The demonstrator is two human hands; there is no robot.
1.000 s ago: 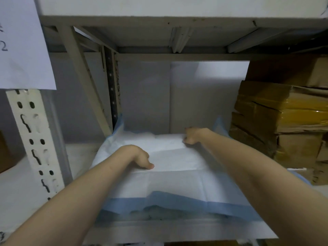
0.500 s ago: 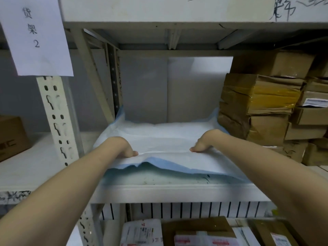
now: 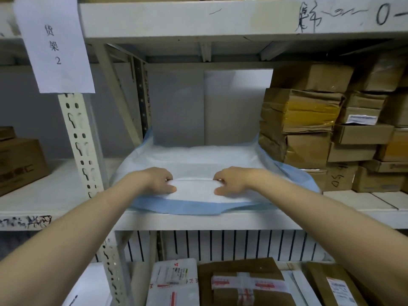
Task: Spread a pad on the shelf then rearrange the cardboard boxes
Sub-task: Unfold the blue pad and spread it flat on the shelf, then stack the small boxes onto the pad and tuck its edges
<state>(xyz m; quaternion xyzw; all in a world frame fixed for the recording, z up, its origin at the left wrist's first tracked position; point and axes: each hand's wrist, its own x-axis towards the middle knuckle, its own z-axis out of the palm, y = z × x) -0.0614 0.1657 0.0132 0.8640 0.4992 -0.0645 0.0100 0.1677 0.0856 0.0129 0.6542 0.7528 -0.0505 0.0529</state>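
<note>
Fingers point(image 3: 166, 176) and thumbs of both hands pinch a raised fold of the white pad point(image 3: 198, 160). The left hand point(image 3: 157, 181) and right hand point(image 3: 233, 181) are closer together than half a second ago, when they sat wide apart near its blue front edge. That edge now reaches the front lip of the shelf point(image 3: 198, 220). A paper sign point(image 3: 55, 45) reads "货架 2". The pad spreads beneath and behind the fingers, its right side riding up against the stacked cardboard boxes point(image 3: 298, 120).

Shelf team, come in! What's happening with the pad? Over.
Left hand and right hand grip pad. Pad rumpled on shelf. Cardboard boxes crowd its right edge.
</note>
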